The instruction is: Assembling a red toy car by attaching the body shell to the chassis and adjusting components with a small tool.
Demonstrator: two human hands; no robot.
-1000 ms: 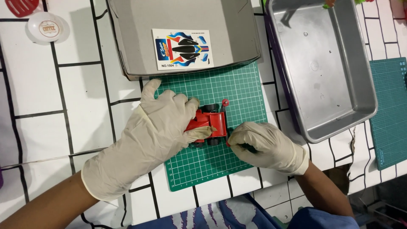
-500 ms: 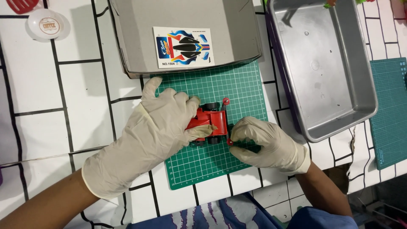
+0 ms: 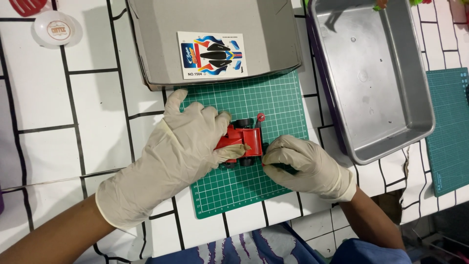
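Small red plastic toy car with black wheels (image 3: 243, 140) on a green cutting mat with white grid lines (image 3: 254, 105), in the middle of the white counter with black lines (image 3: 44, 102). Long side of the car running from 9 o'clock to 3 o'clock. Left hand in a pale rubber glove (image 3: 178, 146) lying over the 9 o'clock end, fingers and thumb clamped on the car body. Right hand in a pale rubber glove (image 3: 305, 164) curled shut at the 3 o'clock end, touching the car, maybe pinching something small; hard to tell. Both hands close together, car between them. Open grey cardboard box with a colourful sticker sheet (image 3: 215, 39) at 12 o'clock. Shiny metal tray (image 3: 420, 117) at 2 o'clock.
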